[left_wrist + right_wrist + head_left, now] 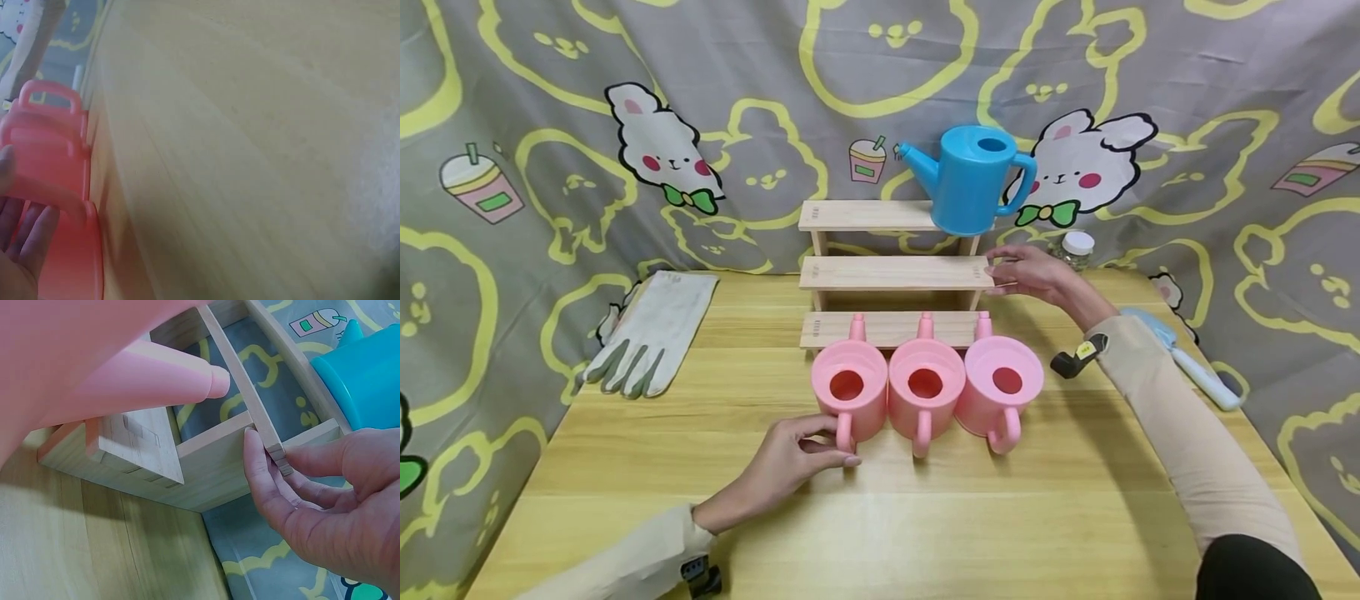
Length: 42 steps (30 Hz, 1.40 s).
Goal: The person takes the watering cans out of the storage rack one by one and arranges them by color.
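Three pink watering cans stand side by side on the table, spouts pointing at a three-step wooden rack (880,271). My left hand (782,462) holds the handle of the leftmost can (850,379), thumb on the near side. To its right are the middle can (927,379) and the right can (1000,379), which is turned slightly. My right hand (1026,271) pinches the right end of the rack's middle board (250,394) between thumb and fingers. A blue watering can (970,179) stands on the right end of the top board, above that hand.
At the left lies a pale work glove (658,321). A white-lidded jar (1078,246) stands behind my right hand, and a light blue hand tool (1195,367) lies beside my right forearm. A patterned curtain (737,67) hangs along the table's back edge.
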Motion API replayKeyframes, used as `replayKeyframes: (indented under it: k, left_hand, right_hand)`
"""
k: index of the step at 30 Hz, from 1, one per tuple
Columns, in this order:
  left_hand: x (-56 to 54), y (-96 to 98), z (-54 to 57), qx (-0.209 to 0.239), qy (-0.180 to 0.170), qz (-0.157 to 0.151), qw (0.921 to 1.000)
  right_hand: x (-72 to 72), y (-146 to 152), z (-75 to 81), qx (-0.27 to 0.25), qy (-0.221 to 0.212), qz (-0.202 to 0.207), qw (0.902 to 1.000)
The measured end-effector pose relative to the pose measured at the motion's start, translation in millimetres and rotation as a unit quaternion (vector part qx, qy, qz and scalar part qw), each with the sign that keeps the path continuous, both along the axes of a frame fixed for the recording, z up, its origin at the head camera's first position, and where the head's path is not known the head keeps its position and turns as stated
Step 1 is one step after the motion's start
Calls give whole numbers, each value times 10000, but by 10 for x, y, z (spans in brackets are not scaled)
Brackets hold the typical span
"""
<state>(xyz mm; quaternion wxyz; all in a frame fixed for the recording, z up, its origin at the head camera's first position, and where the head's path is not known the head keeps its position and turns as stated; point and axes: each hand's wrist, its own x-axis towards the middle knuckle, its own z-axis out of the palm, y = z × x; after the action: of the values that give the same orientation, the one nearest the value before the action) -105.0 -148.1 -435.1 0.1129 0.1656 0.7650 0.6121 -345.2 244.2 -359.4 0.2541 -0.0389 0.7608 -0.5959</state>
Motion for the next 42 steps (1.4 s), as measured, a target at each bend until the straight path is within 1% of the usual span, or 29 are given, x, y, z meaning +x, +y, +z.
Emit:
replayKeyframes:
  k: [4, 12, 21, 26, 28, 29, 31, 32, 34, 36, 37, 39, 41, 42]
  left_hand:
    - [-9, -7, 5, -36, -9, -61, 10000]
    - [-46, -33, -23, -181, 110, -235, 9995]
    - [-51, -138, 12, -322, 143, -198, 9992]
    - [-67, -224, 22, -310, 228, -345, 9987]
    - [-78, -258, 34, -389, 286, -488, 9976]
    - [-89, -272, 49, -538, 314, -592, 9963]
    - [-123, -305, 101, -1022, 437, -887, 9898]
    - [-145, -327, 137, -1321, 558, -1063, 9839]
    - [-201, -385, 229, -1911, 830, -1385, 9682]
    - [-270, -460, 343, -2485, 1128, -1530, 9498]
    - [-311, -505, 401, -2686, 1245, -1502, 9433]
    - [-414, -598, 513, -2947, 1372, -1319, 9365]
    - [-535, -691, 607, -3108, 1439, -950, 9347]
    - [-600, -738, 644, -3111, 1457, -725, 9363]
  right_hand:
    - [-7, 6, -1, -7, -13, 9, 10000]
    - [-8, 10, -16, -118, -81, -54, 9999]
    - [12, -15, -20, -152, -87, -142, 9997]
    - [30, -7, -7, -119, -93, -168, 9997]
    - [31, -8, -6, -135, -119, -173, 9997]
    - [30, -6, -6, -135, -136, -173, 9997]
    - [25, 0, -1, -105, -139, -170, 9997]
    - [23, 4, 4, -94, -128, -160, 9997]
    - [17, 6, 10, -87, -105, -162, 9998]
    - [11, 9, 13, -127, -85, -159, 9998]
    - [9, 7, 11, -168, -104, -167, 9997]
    - [8, 5, 2, -261, -170, -193, 9993]
    - [10, 9, -7, -313, -221, -195, 9991]
    - [12, 7, -12, -322, -234, -193, 9990]
